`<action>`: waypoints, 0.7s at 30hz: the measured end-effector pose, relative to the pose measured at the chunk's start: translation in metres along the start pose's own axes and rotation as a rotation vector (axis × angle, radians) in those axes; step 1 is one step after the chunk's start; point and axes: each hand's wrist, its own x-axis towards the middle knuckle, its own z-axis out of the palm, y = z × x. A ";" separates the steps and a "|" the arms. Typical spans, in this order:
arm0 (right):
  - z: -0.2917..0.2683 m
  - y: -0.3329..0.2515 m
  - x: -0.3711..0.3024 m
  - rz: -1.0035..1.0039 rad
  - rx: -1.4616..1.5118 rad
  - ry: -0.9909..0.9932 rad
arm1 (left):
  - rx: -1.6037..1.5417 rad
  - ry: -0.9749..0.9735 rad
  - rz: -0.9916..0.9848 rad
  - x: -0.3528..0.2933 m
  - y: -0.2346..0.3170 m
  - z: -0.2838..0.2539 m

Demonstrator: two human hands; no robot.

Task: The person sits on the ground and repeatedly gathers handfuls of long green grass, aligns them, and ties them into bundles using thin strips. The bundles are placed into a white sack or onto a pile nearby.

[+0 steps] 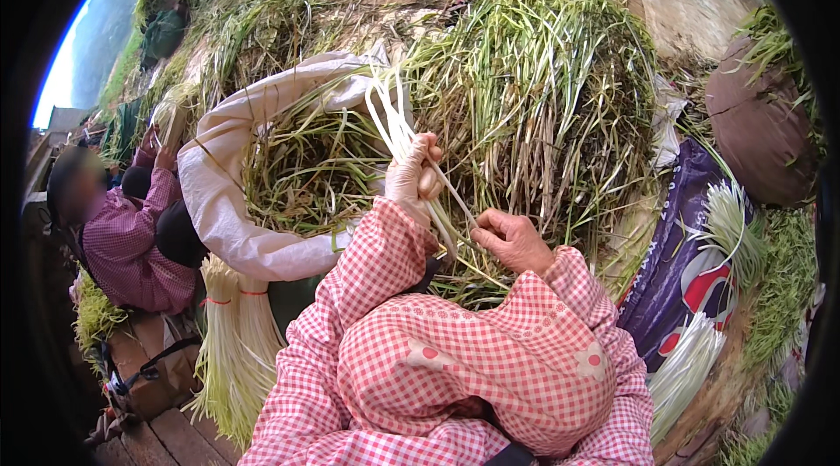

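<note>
The left hand (411, 177) is closed in a fist around a small bunch of pale stalks (389, 116) — their white ends stand up above the knuckles, in front of the big heap of green stalks (534, 98). The right hand (516, 238), just beside and lower, pinches one thin strand (455, 199) between thumb and fingertips; the strand runs up to the left hand's grip. A white sack (227, 195) lies at the heap's left edge. Tied white bundles (232, 335) stand below it — near another person in a checked shirt (131, 247).

Tied white bundles (234, 326) left; purple sack (669, 265) right.
</note>
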 end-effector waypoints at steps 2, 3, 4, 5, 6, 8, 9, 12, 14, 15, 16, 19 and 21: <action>0.004 0.008 -0.004 0.120 0.054 -0.054 | 0.006 0.050 -0.010 0.001 0.005 -0.001; 0.003 0.014 -0.008 0.069 0.006 -0.132 | 0.032 0.155 0.006 0.002 0.007 -0.002; 0.005 0.020 -0.013 -0.049 -0.020 -0.180 | 0.050 0.192 0.026 0.004 0.010 -0.003; 0.003 0.026 -0.020 -0.026 -0.055 -0.241 | 0.003 0.169 0.089 0.007 0.014 -0.005; 0.002 0.032 -0.026 -0.047 -0.049 -0.289 | -0.142 0.029 0.079 0.008 0.016 -0.008; -0.004 0.040 -0.036 -0.004 -0.143 -0.175 | -0.155 0.021 0.080 0.010 0.017 -0.012; -0.009 0.041 -0.037 -0.022 -0.256 -0.033 | -0.150 -0.013 0.090 0.010 0.016 -0.014; -0.018 0.032 -0.029 0.052 -0.104 0.242 | -0.110 0.015 0.072 0.011 0.010 -0.014; -0.019 0.019 -0.018 -0.004 -0.086 0.256 | -0.034 0.070 0.073 0.010 0.006 -0.010; -0.016 0.012 -0.010 -0.021 -0.080 0.187 | -0.021 0.068 0.053 0.009 0.004 -0.009; -0.011 0.006 -0.002 -0.109 -0.060 0.143 | -0.032 0.053 0.022 0.009 0.002 -0.007; 0.001 -0.005 0.009 -0.051 -0.082 0.056 | -0.027 0.013 0.034 0.008 0.001 -0.007; 0.005 -0.006 0.008 -0.080 -0.082 0.128 | -0.070 -0.086 0.052 0.007 0.002 -0.012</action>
